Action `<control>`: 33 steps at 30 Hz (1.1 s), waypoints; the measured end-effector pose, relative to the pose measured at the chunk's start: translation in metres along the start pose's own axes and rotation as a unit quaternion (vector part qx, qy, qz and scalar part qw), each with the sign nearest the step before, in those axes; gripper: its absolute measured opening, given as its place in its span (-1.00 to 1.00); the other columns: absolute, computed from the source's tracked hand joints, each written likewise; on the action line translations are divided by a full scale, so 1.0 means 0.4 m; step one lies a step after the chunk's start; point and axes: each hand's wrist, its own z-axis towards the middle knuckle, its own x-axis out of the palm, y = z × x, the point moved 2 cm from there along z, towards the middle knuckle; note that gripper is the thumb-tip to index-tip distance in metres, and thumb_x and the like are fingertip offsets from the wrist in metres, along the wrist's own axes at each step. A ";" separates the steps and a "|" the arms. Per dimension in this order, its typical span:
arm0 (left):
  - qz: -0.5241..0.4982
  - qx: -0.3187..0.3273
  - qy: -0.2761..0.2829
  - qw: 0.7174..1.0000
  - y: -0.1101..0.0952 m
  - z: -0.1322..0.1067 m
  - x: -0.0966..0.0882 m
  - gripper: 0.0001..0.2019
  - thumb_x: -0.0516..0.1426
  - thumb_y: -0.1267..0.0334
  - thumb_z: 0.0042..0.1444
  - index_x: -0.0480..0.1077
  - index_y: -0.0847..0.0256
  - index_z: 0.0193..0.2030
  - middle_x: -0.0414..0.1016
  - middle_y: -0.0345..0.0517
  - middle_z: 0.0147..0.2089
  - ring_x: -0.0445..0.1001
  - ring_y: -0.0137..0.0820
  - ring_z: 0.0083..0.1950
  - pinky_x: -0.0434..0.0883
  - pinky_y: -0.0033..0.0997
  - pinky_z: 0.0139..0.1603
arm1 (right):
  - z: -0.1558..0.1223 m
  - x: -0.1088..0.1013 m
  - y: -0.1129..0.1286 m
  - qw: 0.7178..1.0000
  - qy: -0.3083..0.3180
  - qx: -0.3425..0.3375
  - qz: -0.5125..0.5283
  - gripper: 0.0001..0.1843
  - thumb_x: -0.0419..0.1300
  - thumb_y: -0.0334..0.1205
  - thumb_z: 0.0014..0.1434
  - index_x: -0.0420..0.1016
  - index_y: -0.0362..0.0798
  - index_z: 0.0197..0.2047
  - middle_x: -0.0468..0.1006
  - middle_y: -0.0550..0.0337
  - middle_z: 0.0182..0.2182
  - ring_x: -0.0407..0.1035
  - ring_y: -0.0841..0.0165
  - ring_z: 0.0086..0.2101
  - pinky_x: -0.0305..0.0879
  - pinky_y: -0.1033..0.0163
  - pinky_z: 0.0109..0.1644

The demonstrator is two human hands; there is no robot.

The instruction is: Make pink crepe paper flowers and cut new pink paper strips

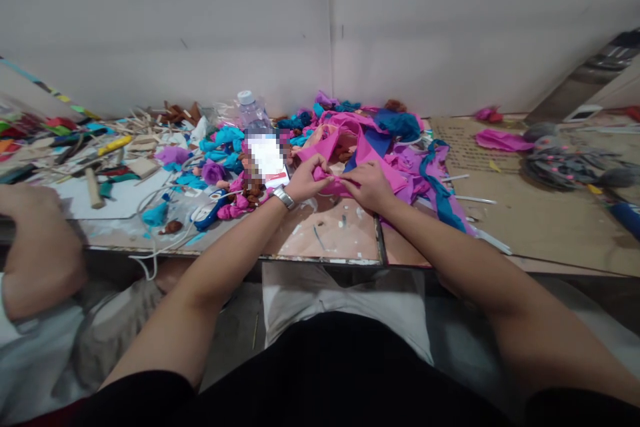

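Note:
My left hand (307,181), with a watch (283,197) on its wrist, pinches a bunched piece of pink crepe paper (337,185). On the same piece, from the other side, the fingers of my right hand (371,187) are closed. Both hands are close together, just above the table near its front edge. Behind them lies a heap of pink sheets (345,125) with dark blue and purple paper (407,167) among it. A phone (269,159) with a lit screen is propped just beyond my left hand.
A clear bottle (253,110) with a white cap stands behind the phone. Crumpled blue and purple pieces (215,170) and a white cable (153,257) lie to the left, with wood scraps beyond. Cardboard (470,153) covers the right side. Another person's arm (40,247) rests at far left.

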 end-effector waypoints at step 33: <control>-0.018 0.024 -0.015 0.999 0.001 -0.003 0.001 -0.64 0.38 0.06 0.19 0.31 0.16 -0.19 0.53 -0.16 -0.21 0.52 -0.38 -0.18 0.47 -0.35 -0.07 | -0.003 0.027 -0.005 0.997 -0.046 -0.035 0.044 -0.72 0.21 -0.04 0.49 0.72 0.03 0.01 0.80 0.04 -0.07 0.56 0.09 -0.07 0.08 -0.07 0.12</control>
